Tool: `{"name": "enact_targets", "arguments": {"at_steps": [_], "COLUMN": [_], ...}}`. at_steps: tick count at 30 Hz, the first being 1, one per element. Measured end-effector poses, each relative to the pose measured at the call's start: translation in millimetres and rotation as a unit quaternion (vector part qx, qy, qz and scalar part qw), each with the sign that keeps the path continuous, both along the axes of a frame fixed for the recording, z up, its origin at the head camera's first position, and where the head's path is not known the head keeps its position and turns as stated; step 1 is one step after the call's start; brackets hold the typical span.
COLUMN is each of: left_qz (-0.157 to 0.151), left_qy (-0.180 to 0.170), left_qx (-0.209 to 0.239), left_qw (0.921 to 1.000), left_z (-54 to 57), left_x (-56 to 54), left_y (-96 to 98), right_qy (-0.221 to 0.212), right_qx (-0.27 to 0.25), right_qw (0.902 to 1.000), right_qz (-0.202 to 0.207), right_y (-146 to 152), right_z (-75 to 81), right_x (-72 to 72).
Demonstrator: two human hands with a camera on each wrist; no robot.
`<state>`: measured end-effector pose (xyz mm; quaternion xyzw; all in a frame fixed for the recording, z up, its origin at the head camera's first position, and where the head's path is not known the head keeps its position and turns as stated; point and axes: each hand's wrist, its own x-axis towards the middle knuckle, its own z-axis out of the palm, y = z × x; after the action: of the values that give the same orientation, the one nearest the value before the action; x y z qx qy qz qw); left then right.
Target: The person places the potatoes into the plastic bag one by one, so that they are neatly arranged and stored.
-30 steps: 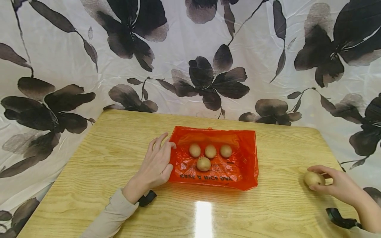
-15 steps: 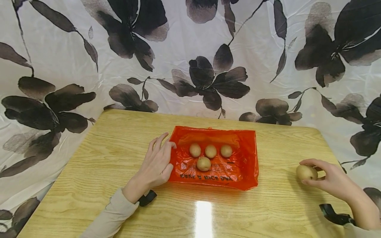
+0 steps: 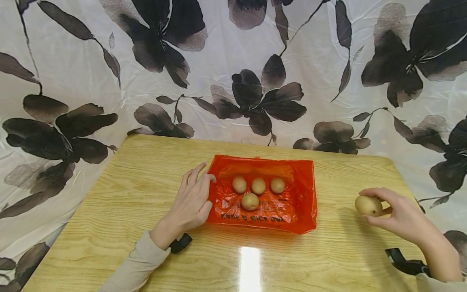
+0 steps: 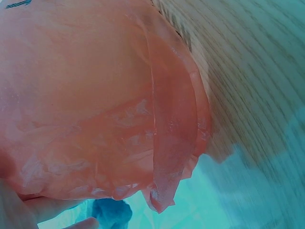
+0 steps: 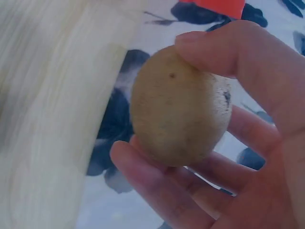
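Observation:
A red plastic bag (image 3: 304, 196) lies spread on the table like a shallow tray, its mouth facing up. Several potatoes (image 3: 249, 201) sit inside it, three in a row and another in front. At the bag's left side, my left hand (image 3: 191, 202) grips the edge; in the left wrist view the thin plastic (image 4: 109, 129) fills most of the picture and only bits of fingers show. Off to the right of the bag, my right hand (image 3: 405, 217) holds a potato (image 3: 367, 205) above the table, thumb on one side and fingers on the other. A dark spot marks this potato (image 5: 178, 109).
The wooden table (image 3: 146, 166) ends at a white cloth (image 3: 204, 73) with dark flowers hanging behind it. A bright reflection lies on the tabletop in front of the bag. Black wrist straps (image 3: 406, 263) sit on both wrists.
My right hand has moved left and slightly away from me with the potato, closer to the bag. The left hand, the bag and the potatoes in it have stayed in place.

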<state>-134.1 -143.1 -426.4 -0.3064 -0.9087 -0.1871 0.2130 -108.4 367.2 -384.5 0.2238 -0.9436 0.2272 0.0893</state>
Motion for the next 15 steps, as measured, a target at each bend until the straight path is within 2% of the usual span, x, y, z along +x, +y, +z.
{"name": "enact_targets", "arguments": {"at_steps": [10,15], "left_qz": [-0.001,-0.001], "left_qy": [0.003,0.004], "left_qx": [0.000,-0.001], "left_qw": [1.0000,1.0000], "left_z": [0.6,0.2], "left_x": [0.2,-0.1], "left_y": [-0.9,-1.0], "right_qy": [0.053,0.079], "right_qx": [-0.030,-0.028], "right_qw": [0.9976,0.9954], "right_qz": [0.035,0.048], "right_y": [-20.0,-29.8], "right_z": [8.0,14.7], "right_x": [-3.7,-7.7]}}
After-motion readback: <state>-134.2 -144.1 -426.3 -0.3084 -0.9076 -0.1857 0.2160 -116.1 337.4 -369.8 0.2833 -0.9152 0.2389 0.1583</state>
